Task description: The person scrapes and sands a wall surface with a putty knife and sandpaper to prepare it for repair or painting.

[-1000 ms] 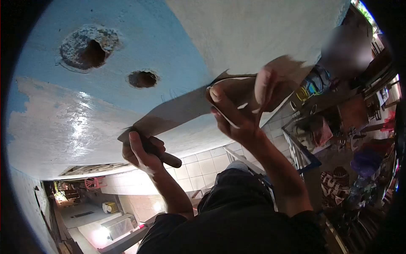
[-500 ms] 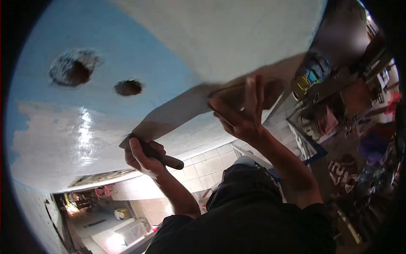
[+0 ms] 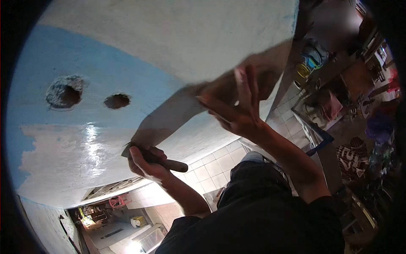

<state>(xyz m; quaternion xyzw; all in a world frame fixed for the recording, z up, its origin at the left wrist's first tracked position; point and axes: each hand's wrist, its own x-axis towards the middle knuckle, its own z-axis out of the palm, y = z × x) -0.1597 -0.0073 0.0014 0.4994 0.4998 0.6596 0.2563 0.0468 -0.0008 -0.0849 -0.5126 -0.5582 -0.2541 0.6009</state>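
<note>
My left hand [image 3: 148, 164] is closed around the dark handle of a putty knife [image 3: 175, 165]. The knife's small blade points up and left, at or close to the painted wall [image 3: 203, 42]; whether it touches is hard to tell. My right hand [image 3: 239, 108] has its fingers spread near the wall, with nothing visible in them. Some of its fingertips may touch the surface. Shadows of the hands and arms fall across the wall. A blue painted band [image 3: 97, 55] and a whitish, shiny patch [image 3: 63, 144] lie to the left.
Two rough holes, a larger one [image 3: 67, 95] and a smaller one [image 3: 117, 101], open in the blue band. White floor tiles [image 3: 213, 165] show below. At right are a brown box [image 3: 357, 79], a purple bag [image 3: 379, 127] and assorted clutter. A person's blurred shape is at upper right.
The view has shifted, so the holes sit lower and slightly left. My left hand shows slightly lower, still around the putty knife; the right hand's fingers stay spread.
</note>
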